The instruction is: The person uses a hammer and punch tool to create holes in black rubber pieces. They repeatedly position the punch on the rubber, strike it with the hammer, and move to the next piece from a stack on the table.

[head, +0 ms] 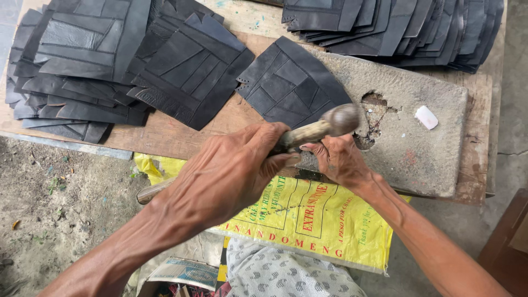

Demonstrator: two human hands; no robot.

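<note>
Gripping a hammer (308, 135) by its wooden handle, the left hand (231, 170) is closing its fingers tightly round the shaft, with the rounded metal head (341, 119) hanging over the near edge of a grey stone slab (418, 110). The butt of the handle is sticking out below the wrist, toward the ground. The right hand (338, 159) is pressing down at the slab's front edge, fingers bent narrow and pinched on something dark beneath the hammer head; what it is pinching cannot be told, as the hand is hiding it.

A black patchwork leather panel (289, 85) is lying on the slab's left end, just beyond the hammer head and touching neither hand. The slab is showing a chipped hollow (374, 110) near its middle, and a small white lump (426, 117) is sitting to the right of that.

The slab is resting on a wooden workbench (478, 165). A spread stack of similar black panels (88, 60) is covering the bench's left part, and another fanned stack (407, 27) is lying along the far right edge.

A yellow woven sack (313, 214) with red printing is draping below the bench, across the person's lap. At the bottom edge, a cardboard box (184, 272) is standing open on the dirt ground (60, 203); its contents are too cut off to identify. A patterned grey cloth (286, 272) is lying just beside it.
</note>
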